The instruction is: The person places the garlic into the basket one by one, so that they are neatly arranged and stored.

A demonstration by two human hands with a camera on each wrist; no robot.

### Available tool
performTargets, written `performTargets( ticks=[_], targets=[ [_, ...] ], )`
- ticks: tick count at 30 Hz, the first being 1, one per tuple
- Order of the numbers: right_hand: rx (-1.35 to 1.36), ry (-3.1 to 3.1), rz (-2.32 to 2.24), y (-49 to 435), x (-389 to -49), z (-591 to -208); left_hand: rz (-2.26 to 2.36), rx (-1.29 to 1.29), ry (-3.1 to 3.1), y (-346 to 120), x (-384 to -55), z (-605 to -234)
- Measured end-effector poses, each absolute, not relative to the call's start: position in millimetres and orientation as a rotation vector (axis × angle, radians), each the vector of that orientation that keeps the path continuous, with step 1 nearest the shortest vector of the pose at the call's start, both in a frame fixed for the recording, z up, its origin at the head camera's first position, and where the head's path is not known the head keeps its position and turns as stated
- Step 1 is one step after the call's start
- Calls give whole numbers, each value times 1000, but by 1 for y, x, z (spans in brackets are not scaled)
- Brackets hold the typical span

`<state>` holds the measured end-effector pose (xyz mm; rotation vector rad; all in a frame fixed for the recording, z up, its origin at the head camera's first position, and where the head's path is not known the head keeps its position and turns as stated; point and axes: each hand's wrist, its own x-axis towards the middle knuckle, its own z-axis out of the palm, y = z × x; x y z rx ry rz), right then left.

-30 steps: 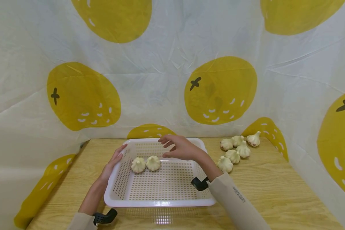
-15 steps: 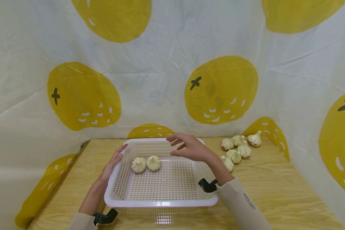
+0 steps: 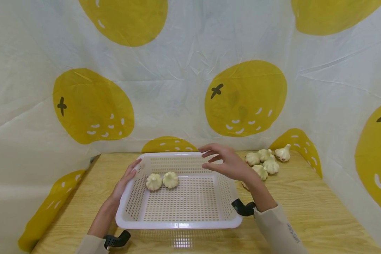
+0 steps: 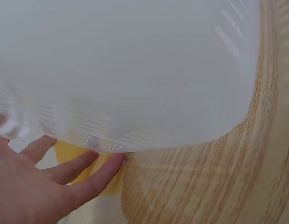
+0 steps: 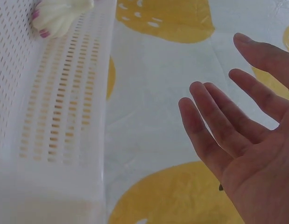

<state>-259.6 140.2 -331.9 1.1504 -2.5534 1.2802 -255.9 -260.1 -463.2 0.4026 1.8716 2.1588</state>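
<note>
A white perforated plastic basket [image 3: 177, 224] stands on the table with two garlic bulbs inside, one bulb [image 3: 153, 182] to the left and the other bulb [image 3: 170, 180] beside it. My left hand [image 3: 124, 181] rests against the basket's left side; the left wrist view shows its spread fingers [image 4: 104, 175] touching the outer wall. Above the basket's back right corner hovers my right hand [image 3: 228, 164], holding nothing. Its fingers [image 5: 219, 121] are loosely extended in the right wrist view. Right of the basket, several more garlic bulbs [image 3: 271, 164] lie in a cluster, one mostly hidden behind my right forearm.
The wooden table [image 3: 304, 208] extends around the basket. A white cloth [image 3: 168, 102] printed with yellow fruit hangs behind the table and along its sides. One garlic bulb [image 3: 282, 152] lies at the back right, near the cloth.
My right hand has moved right, from over the basket's middle to its back right corner, with nothing in it. The left hand, basket and bulbs have stayed put.
</note>
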Motion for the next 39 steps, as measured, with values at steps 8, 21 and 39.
performTargets(
  ticks=[8,21,39],
  targets=[
    [1059,-2498,1310,164,-256,-332,2161,408,1869,-261,-256,-463],
    [893,-2436,1288,200,-254,-340,2166,408,1861,-260,-255,-463],
    [673,-2411,1273,261,-257,-343,2156,430,1863,-262,-255,-464]
  ],
)
